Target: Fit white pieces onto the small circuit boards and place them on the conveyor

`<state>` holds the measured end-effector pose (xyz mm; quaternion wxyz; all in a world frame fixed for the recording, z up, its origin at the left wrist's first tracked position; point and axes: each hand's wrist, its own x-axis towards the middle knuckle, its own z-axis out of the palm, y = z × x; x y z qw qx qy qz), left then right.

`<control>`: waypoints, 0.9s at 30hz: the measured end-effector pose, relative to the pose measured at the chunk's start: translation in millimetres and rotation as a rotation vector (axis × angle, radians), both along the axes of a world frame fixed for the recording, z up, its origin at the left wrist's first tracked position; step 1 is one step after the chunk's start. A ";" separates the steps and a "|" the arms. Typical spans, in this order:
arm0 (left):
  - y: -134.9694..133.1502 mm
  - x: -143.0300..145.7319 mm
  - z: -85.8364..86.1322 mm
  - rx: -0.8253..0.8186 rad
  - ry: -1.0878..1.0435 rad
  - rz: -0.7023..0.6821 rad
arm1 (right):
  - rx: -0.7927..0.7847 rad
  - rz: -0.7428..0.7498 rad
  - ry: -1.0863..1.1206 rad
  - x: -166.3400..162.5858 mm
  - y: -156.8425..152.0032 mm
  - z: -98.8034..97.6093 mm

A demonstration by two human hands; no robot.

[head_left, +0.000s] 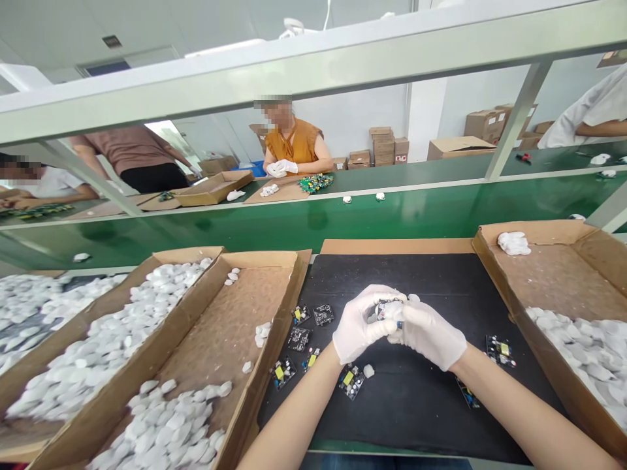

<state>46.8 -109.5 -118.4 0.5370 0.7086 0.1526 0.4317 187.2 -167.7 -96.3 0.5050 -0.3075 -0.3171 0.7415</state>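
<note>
My left hand [360, 323] and my right hand [434, 334], both in white gloves, meet above the black mat [392, 405]. Between them is a small white plastic housing [390, 312], with dark and blue bits of a circuit board showing at its edges. Fingers of both hands are closed round it and partly hide it. Left of my hands, several small circuit boards [298, 339] with yellow and blue parts lie on the mat. One board [351, 380] sits below my left wrist, beside a white piece [368, 371]. Another board [500, 350] rests right of my right forearm.
Cardboard trays with white plastic pieces flank the mat: one tray [235, 287] and another [147, 274] at left, a third [578, 261] at right. Behind the mat runs a green conveyor [274, 228] under a metal frame [313, 72]. Co-workers [296, 143] are across it.
</note>
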 end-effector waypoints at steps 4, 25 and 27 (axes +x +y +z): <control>-0.2 -0.5 -0.8 0.058 0.048 0.030 | 0.014 -0.010 -0.070 1.7 -2.4 1.6; -15.4 5.2 8.7 -0.368 -0.058 -0.049 | 0.325 -0.122 -0.389 -0.1 -2.1 -11.8; -17.3 5.8 8.8 -0.417 -0.096 -0.065 | 0.332 -0.094 -0.301 0.2 -1.2 -10.3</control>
